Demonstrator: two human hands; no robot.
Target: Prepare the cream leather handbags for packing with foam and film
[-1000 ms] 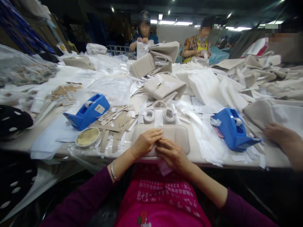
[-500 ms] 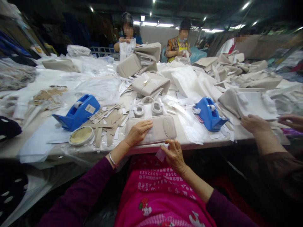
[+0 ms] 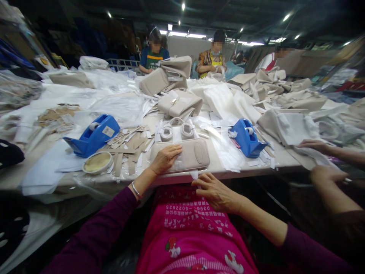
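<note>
A beige handbag lies at the table's front edge, with an oval stitched patch on its right end. Across its left half my left hand rests flat, fingers stretched out. Over the bag's middle runs a strip of thin white wrapping, partly under those fingers. Behind, two rolled, wrapped strap ends stand up beside each other. My right hand is just below the bag's front right, off the table edge. Its thumb and fingers pinch a small white translucent piece of film, whose tip sticks up.
Blue tape dispensers stand at left and right. A round dish and beige strips lie on the left. More bags and white wrapping pile up behind. A co-worker's hands handle material at right; people stand across the table.
My right hand has turned flatter and lower, still pinching the film, its forearm farther right. My left hand stays on the handbag. The co-worker's hands at right have shifted.
</note>
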